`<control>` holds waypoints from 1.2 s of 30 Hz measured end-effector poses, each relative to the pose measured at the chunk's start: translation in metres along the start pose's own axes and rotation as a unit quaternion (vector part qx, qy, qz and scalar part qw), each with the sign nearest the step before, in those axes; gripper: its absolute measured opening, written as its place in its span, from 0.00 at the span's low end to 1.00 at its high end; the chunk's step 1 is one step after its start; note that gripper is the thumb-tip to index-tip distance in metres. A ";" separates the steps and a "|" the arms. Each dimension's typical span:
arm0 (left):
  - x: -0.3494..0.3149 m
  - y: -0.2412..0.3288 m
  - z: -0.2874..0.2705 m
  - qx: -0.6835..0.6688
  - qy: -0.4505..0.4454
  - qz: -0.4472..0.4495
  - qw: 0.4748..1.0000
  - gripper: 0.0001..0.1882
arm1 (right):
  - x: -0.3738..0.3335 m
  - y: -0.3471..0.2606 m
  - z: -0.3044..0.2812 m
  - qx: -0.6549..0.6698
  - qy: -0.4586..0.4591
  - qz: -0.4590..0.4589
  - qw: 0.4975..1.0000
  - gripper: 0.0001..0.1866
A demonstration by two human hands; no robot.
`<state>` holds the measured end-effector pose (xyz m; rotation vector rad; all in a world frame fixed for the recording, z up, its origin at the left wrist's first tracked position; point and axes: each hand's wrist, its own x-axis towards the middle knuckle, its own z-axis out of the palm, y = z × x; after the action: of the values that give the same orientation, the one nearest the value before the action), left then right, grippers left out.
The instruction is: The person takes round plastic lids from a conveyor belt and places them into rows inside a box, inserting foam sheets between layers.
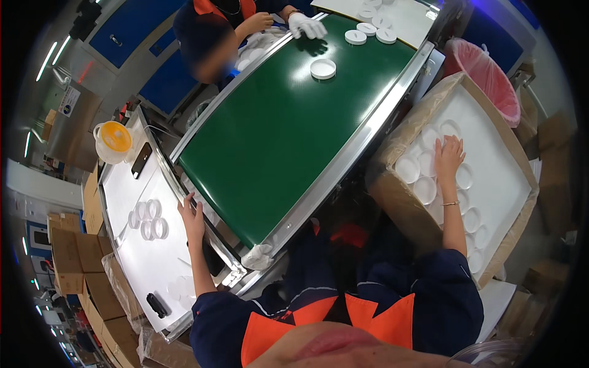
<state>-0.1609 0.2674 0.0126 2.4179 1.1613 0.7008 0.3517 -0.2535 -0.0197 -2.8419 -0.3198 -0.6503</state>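
My right hand [450, 161] reaches into a cardboard box [412, 105] on the right. Its fingers are stretched out a little apart over white round lids lying on a white sheet. One white lid [464, 176] lies right beside the hand, and another [424, 190] is nearer to me. What lies under the palm is hidden. My left hand [192, 219] is at the inner edge of the white table, next to the green conveyor belt [276, 135]. Its fingers are apart, with nothing seen in them. A white round lid [323, 69] sits on the belt's far part.
Several clear round lids [147, 219] stand on the white table [132, 257], with a black phone [142, 161] and a yellow-topped jug [115, 140]. Across the belt, a co-worker's white-gloved hand [307, 26] hovers. A pink-lined bin [485, 76] stands beyond the box. A white cloth [258, 257] lies at the belt's near corner.
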 end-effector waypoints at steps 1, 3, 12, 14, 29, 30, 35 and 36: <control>0.002 0.005 -0.002 -0.052 -0.030 -0.065 0.996 0.19 | 0.001 0.002 0.002 0.014 0.001 0.002 1.000 0.22; 0.002 0.003 0.004 -0.076 -0.012 -0.053 0.996 0.20 | 0.004 0.005 0.005 0.030 0.004 0.003 1.000 0.21; 0.000 -0.013 0.009 -0.048 -0.005 -0.047 0.998 0.21 | 0.002 0.013 0.006 0.037 -0.005 0.005 0.999 0.18; -0.001 -0.025 0.008 -0.012 0.021 0.001 1.000 0.21 | 0.001 0.010 0.007 0.038 -0.002 0.001 0.999 0.18; -0.001 -0.011 0.008 -0.025 0.011 -0.014 1.000 0.21 | 0.002 0.012 0.005 0.064 0.002 0.001 0.998 0.19; 0.000 -0.012 0.008 -0.025 0.011 -0.014 1.000 0.21 | 0.002 0.012 0.005 0.064 0.002 0.000 0.998 0.19; 0.001 0.001 0.012 -0.051 -0.009 -0.039 0.998 0.21 | 0.002 0.017 0.004 0.053 0.003 0.004 0.999 0.19; 0.001 -0.004 0.010 -0.049 -0.007 -0.039 0.998 0.21 | 0.002 0.015 0.005 0.055 0.003 0.003 0.998 0.19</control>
<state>-0.1569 0.2690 0.0026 2.2800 1.1805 0.6999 0.3590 -0.2668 -0.0256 -2.7338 -0.3341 -0.6200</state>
